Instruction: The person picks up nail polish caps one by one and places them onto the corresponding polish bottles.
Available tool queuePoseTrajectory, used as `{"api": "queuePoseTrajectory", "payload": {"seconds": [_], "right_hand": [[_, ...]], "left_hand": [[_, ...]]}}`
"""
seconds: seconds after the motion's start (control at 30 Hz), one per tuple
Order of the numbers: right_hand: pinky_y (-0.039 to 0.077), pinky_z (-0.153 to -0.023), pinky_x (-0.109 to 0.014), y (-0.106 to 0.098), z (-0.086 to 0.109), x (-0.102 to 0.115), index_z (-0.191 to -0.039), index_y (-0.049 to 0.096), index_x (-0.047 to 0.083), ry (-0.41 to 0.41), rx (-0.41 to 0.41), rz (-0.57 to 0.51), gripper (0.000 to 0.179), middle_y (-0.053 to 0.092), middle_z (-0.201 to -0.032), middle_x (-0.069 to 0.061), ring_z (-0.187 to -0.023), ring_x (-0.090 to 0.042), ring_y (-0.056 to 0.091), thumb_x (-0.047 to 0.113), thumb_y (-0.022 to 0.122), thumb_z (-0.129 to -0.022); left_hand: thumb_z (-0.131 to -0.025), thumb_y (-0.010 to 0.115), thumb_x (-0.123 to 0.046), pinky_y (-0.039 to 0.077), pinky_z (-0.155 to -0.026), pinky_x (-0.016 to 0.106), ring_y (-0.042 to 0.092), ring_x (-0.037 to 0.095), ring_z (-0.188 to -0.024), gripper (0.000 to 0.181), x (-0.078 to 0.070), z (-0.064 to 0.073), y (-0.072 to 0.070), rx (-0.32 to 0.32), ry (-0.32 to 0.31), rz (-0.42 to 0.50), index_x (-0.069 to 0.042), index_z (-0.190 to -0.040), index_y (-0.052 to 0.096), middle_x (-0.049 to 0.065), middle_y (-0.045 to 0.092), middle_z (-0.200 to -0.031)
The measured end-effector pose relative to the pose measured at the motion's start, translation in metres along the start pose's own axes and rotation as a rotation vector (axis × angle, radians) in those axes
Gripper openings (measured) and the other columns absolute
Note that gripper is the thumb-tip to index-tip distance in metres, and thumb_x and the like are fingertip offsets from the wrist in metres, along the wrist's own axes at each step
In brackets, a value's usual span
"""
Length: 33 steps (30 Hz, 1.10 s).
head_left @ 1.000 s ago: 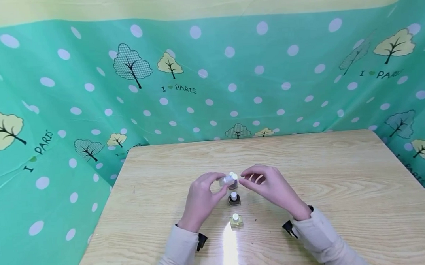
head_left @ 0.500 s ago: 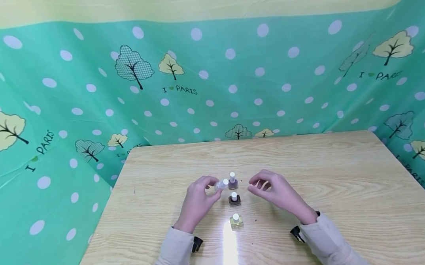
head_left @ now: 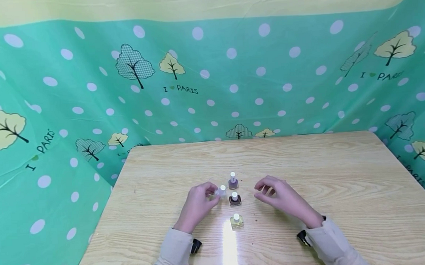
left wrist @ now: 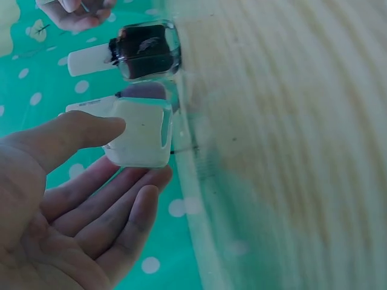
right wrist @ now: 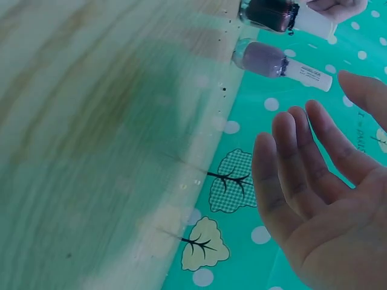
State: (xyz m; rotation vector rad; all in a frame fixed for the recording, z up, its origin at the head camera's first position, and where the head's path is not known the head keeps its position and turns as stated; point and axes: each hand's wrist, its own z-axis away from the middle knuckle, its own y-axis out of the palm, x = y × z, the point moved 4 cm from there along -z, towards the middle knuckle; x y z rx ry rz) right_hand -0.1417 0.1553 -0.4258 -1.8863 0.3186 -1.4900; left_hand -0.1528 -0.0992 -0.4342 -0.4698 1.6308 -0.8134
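Observation:
My left hand (head_left: 198,204) pinches a whitish nail polish bottle (left wrist: 140,133) between thumb and fingers, at or just above the table; contact cannot be told. Close on its right stands a dark nail polish bottle (head_left: 235,200) with a white cap. Behind that one is a purple nail polish bottle (head_left: 233,182), its labelled cap seen in the right wrist view. Nearest the person, a pale yellow nail polish bottle (head_left: 236,221) stands upright. To the right of these bottles, my right hand (head_left: 281,196) holds nothing, its fingers loosely bent and the thumb apart.
The wooden table (head_left: 306,164) reaches back to a green dotted curtain (head_left: 210,77) printed with trees, which also hangs at both sides. A bright light reflection lies on the tabletop in front of the yellow bottle.
My left hand has carried the whitish bottle left, down and toward the person, turning it from tilted to nearly upright. My right hand has drawn away to the right, still without a bottle.

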Motion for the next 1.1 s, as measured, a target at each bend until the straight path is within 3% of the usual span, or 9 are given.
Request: {"api": "queuePoseTrajectory", "payload": {"seconds": [0.33, 0.67, 0.77, 0.9, 1.1], "right_hand": [[0.058, -0.076, -0.03, 0.001, 0.006, -0.005, -0.107, 0.068, 0.008, 0.011, 0.019, 0.023, 0.021, 0.065, -0.098, 0.005, -0.085, -0.01, 0.061, 0.021, 0.071, -0.092], [0.057, -0.077, -0.03, 0.002, 0.011, -0.01, -0.11, 0.067, 0.009, 0.041, 0.037, 0.066, 0.022, 0.064, -0.101, 0.002, -0.09, -0.014, 0.062, 0.021, 0.071, -0.092], [0.057, -0.079, -0.032, 0.001, 0.013, -0.008, -0.112, 0.066, 0.009, 0.028, 0.031, 0.082, 0.025, 0.065, -0.104, 0.001, -0.092, -0.016, 0.062, 0.026, 0.069, -0.094], [0.056, -0.083, -0.038, -0.002, 0.015, -0.006, -0.122, 0.064, 0.011, 0.012, 0.009, 0.126, 0.042, 0.064, -0.115, 0.0, -0.101, -0.017, 0.06, 0.044, 0.063, -0.095], [0.051, -0.099, -0.05, -0.003, 0.018, -0.001, -0.136, 0.056, 0.012, -0.052, -0.041, 0.237, 0.056, 0.058, -0.13, -0.001, -0.119, -0.023, 0.056, 0.048, 0.062, -0.094]], "left_hand": [[-0.082, 0.078, -0.011, 0.06, -0.084, 0.033, 0.07, 0.018, -0.089, 0.023, 0.01, 0.001, 0.007, 0.055, 0.001, 0.016, -0.004, -0.102, 0.07, 0.006, 0.074, -0.096], [-0.082, 0.08, -0.021, 0.058, -0.088, 0.04, 0.069, 0.021, -0.096, 0.033, 0.005, 0.006, 0.005, 0.03, 0.027, -0.118, -0.009, -0.111, 0.07, 0.006, 0.073, -0.104], [-0.083, 0.08, -0.023, 0.057, -0.09, 0.04, 0.068, 0.021, -0.102, 0.036, -0.001, 0.01, 0.0, -0.022, 0.077, -0.156, -0.012, -0.115, 0.069, 0.005, 0.072, -0.111], [-0.084, 0.079, -0.029, 0.055, -0.097, 0.04, 0.064, 0.021, -0.113, 0.041, -0.01, 0.014, -0.009, -0.099, 0.188, -0.182, -0.015, -0.121, 0.067, 0.003, 0.069, -0.12], [-0.084, 0.077, -0.04, 0.044, -0.11, 0.045, 0.055, 0.023, -0.127, 0.061, -0.013, 0.018, -0.014, -0.133, 0.288, -0.241, -0.014, -0.136, 0.058, 0.005, 0.061, -0.136]]}}
